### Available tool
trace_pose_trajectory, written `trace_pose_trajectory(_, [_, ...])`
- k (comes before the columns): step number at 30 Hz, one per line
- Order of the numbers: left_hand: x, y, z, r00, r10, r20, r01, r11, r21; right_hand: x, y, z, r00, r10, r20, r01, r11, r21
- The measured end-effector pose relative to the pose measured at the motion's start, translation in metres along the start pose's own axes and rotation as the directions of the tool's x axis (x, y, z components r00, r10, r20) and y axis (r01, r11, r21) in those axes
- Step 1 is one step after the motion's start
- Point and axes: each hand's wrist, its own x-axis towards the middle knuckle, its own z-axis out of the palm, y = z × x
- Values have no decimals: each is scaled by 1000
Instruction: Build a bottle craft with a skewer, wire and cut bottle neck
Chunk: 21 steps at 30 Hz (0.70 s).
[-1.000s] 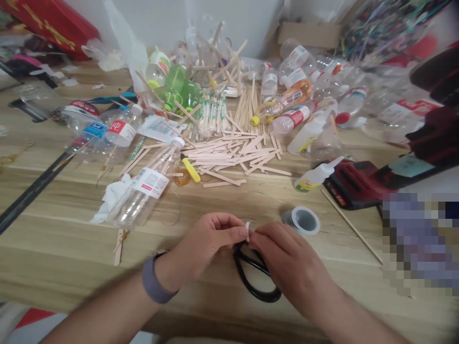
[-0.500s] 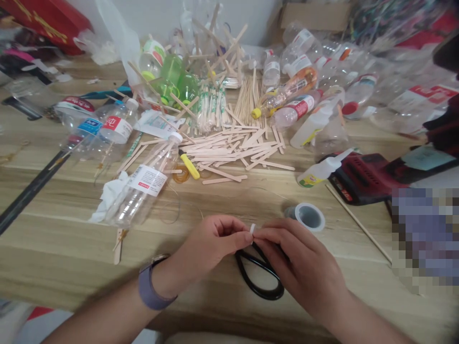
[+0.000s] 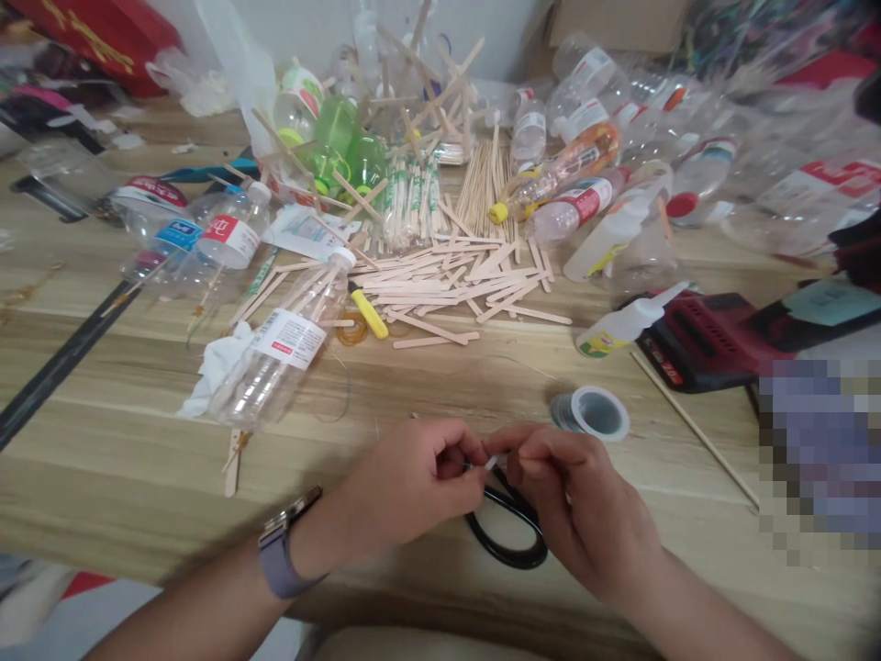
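A small white piece (image 3: 491, 462), too small to name, sits between my fingertips over the table's near half. My left hand (image 3: 419, 468) pinches it with thumb and forefinger. From the other side, the curled fingers of my right hand (image 3: 585, 496) meet it, its forefinger bent over the top. Below both hands lie scissors with black loop handles (image 3: 513, 555), their upper part mostly hidden by my fingers. Just beyond my right hand, a spool of grey wire (image 3: 598, 413) rests on its side.
Ahead lies a heap of wooden craft sticks (image 3: 447, 285), with a yellow-handled tool (image 3: 370, 314) beside it. A clear bottle (image 3: 275, 367) lies at left. Glue bottles (image 3: 619, 330) and a red-black power tool (image 3: 702, 335) are at right. Several plastic bottles crowd the back.
My right hand has turned and its fingers have curled more. The white piece has tilted and sits slightly lower. The whole view has shifted a little.
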Motion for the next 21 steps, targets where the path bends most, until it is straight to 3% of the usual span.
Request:
trace_pose_trajectory(6, [-2, 3, 1, 998, 63, -13, -61, 990, 124, -6, 5, 7, 997, 23, -72, -29, 997, -78])
trace_pose_trajectory(10, [-4, 2, 3, 983, 179, -34, -165, 952, 256, -6, 3, 9, 993, 87, -84, -93, 992, -82])
trace_pose_trajectory(16, [-10, -1, 6, 897, 442, 24, -395, 774, 496, 4, -7, 5, 977, 206, -59, -206, 978, 10])
trace_pose_trajectory(21, [-11, -3, 10, 830, 557, 33, -464, 657, 595, 6, -10, 6, 969, 243, -43, -240, 968, 69])
